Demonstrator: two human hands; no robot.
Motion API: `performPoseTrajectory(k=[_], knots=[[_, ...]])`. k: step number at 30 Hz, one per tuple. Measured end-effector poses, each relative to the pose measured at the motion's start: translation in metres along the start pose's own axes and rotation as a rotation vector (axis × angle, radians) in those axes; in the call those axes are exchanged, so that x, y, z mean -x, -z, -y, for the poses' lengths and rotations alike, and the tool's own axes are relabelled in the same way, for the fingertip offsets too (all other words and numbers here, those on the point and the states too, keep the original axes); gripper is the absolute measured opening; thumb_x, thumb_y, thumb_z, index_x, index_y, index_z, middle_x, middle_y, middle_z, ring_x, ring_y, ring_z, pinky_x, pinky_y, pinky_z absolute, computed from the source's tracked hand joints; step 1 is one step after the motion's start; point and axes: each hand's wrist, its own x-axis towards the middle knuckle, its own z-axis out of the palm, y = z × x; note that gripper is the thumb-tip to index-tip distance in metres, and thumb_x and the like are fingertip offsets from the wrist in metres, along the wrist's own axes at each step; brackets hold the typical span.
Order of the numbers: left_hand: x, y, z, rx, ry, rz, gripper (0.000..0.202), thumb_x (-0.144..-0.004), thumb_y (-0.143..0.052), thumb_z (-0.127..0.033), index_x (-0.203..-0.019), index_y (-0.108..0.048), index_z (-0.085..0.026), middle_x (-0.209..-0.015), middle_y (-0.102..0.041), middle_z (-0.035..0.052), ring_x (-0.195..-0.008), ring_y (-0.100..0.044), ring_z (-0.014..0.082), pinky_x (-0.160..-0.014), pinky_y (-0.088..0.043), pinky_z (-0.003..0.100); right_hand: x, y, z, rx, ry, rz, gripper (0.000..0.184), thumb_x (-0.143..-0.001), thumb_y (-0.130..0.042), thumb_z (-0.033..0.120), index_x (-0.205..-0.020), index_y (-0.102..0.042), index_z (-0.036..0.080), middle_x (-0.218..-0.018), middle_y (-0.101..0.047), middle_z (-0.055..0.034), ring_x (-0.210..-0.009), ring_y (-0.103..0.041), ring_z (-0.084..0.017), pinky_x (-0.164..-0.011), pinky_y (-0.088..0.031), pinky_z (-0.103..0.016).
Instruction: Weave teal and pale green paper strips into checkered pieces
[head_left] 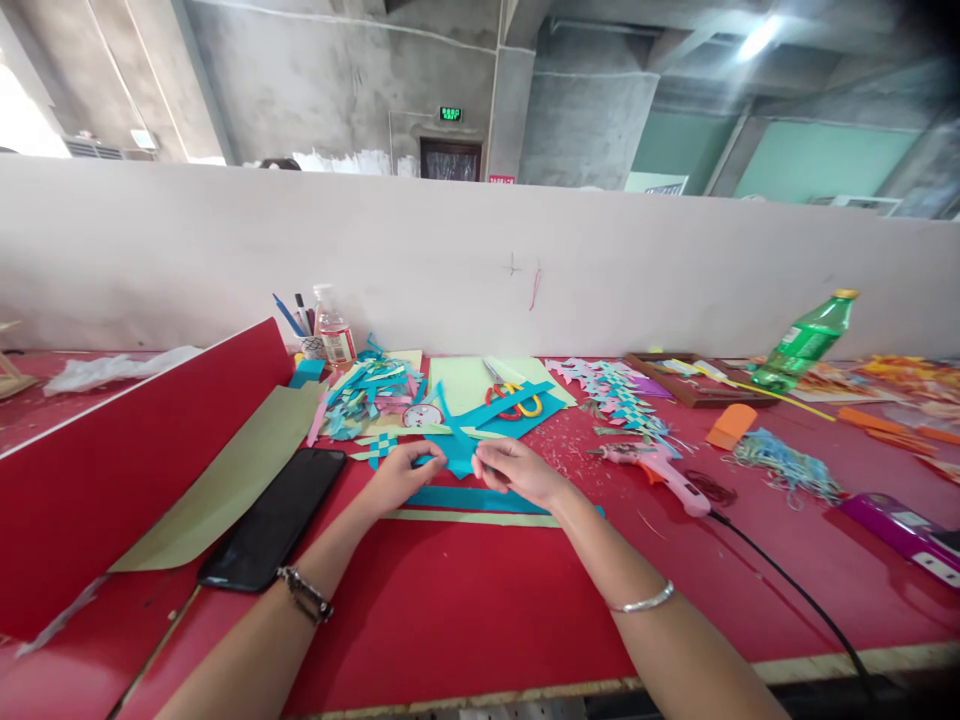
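Note:
My left hand and my right hand are raised a little over the red table, close together with fingers pinched. Between them is a folded blue paper strip, one end curling upward; both hands grip it. A pale green paper strip crosses just behind the fingertips. Below the hands lie a flat blue strip and a thin pale green strip. To the left, a small blue-and-green woven paper piece lies near my left hand. The exact fold under the fingertips is hidden.
Scissors lie on blue and pale green paper at the back. Paper scraps are heaped behind left, woven pieces behind right. A black phone is on the left; a corded pink glue gun and leaning green bottle are right.

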Motion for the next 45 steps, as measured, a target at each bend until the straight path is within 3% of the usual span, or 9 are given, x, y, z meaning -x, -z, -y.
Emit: performPoseTrajectory(k=[3,10,15,19,22,27,32,40,45], knots=[[0.001,0.001,0.002,0.042,0.069,0.018,0.023,-0.073,-0.042,-0.035,-0.064,-0.049,-0.015,-0.044,-0.039,-0.0071,-0.036,-0.031,0.0042,-0.037,-0.024,0.017,0.0,0.0,0.001,0.136,-0.028,0.023,0.033,-0.079,-0.042,0.039,-0.057,-0.049,0.015,-0.045,-0.04,0.005,-0.041,-0.034,-0.005,-0.044,-0.027,-0.02],[0.0,-0.001,0.005,0.172,0.012,0.094,0.023,-0.072,-0.045,-0.036,-0.072,-0.052,-0.014,-0.053,-0.048,-0.0043,-0.04,-0.037,0.0039,-0.04,-0.03,0.016,0.001,0.0,0.004,0.295,0.068,-0.137,0.029,-0.073,-0.05,0.034,-0.052,-0.045,0.015,-0.096,-0.045,-0.0011,-0.07,-0.046,-0.009,-0.065,-0.037,-0.022],[-0.002,0.0,0.005,0.314,0.04,0.048,0.036,-0.075,-0.039,-0.043,-0.092,-0.053,-0.015,-0.057,-0.054,-0.002,-0.036,-0.04,0.0049,-0.037,-0.03,0.017,0.0,0.001,-0.004,0.18,-0.102,-0.138,0.022,-0.072,-0.05,0.037,-0.065,-0.049,0.017,-0.074,-0.05,-0.0007,-0.061,-0.052,-0.012,-0.059,-0.042,-0.026],[0.0,0.003,0.0,0.408,0.117,-0.014,0.047,-0.077,-0.027,-0.05,-0.085,-0.056,-0.014,-0.064,-0.057,0.0016,-0.04,-0.043,0.007,-0.038,-0.033,0.02,-0.002,0.004,-0.008,0.322,-0.033,-0.236,0.024,-0.071,-0.05,0.038,-0.062,-0.046,0.017,-0.055,-0.044,0.0037,-0.052,-0.046,-0.009,-0.055,-0.039,-0.023],[0.001,0.003,-0.002,0.411,0.136,0.021,0.049,-0.077,-0.025,-0.051,-0.082,-0.056,-0.014,-0.061,-0.055,0.0009,-0.037,-0.04,0.0062,-0.037,-0.032,0.02,-0.003,0.006,-0.008,0.378,0.025,-0.315,0.02,-0.069,-0.053,0.036,-0.065,-0.047,0.017,-0.06,-0.044,0.004,-0.055,-0.044,-0.009,-0.056,-0.037,-0.022],[0.0,0.0,0.001,0.267,0.092,0.019,0.03,-0.07,-0.048,-0.041,-0.085,-0.054,-0.015,-0.048,-0.042,-0.0062,-0.04,-0.038,0.0052,-0.04,-0.032,0.017,-0.005,0.007,-0.009,0.411,0.072,-0.361,0.015,-0.066,-0.055,0.032,-0.069,-0.049,0.018,-0.07,-0.047,0.0026,-0.069,-0.046,-0.011,-0.066,-0.037,-0.023],[-0.001,-0.001,0.005,0.239,0.063,0.047,0.029,-0.069,-0.051,-0.038,-0.087,-0.052,-0.015,-0.059,-0.047,-0.0046,-0.046,-0.045,0.0062,-0.047,-0.038,0.02,-0.003,0.009,-0.009,0.42,0.028,-0.396,0.017,-0.068,-0.053,0.035,-0.071,-0.051,0.019,-0.065,-0.046,0.0042,-0.055,-0.042,-0.008,-0.055,-0.035,-0.021],[-0.004,0.0,0.008,0.143,0.063,-0.075,0.028,-0.07,-0.048,-0.042,-0.071,-0.051,-0.014,-0.052,-0.045,-0.0051,-0.044,-0.042,0.0058,-0.045,-0.035,0.017,-0.005,0.014,-0.018,0.17,-0.066,-0.458,0.029,-0.066,-0.052,0.046,-0.074,-0.052,0.018,-0.064,-0.05,0.0026,-0.055,-0.049,-0.01,-0.056,-0.041,-0.023],[-0.003,0.001,0.008,0.074,0.084,-0.185,0.029,-0.07,-0.048,-0.043,-0.07,-0.052,-0.014,-0.045,-0.044,-0.0052,-0.043,-0.04,0.0066,-0.042,-0.032,0.017,-0.007,0.017,-0.021,0.207,-0.011,-0.49,0.026,-0.067,-0.053,0.043,-0.071,-0.051,0.017,-0.072,-0.049,0.0,-0.063,-0.049,-0.012,-0.059,-0.042,-0.024]])
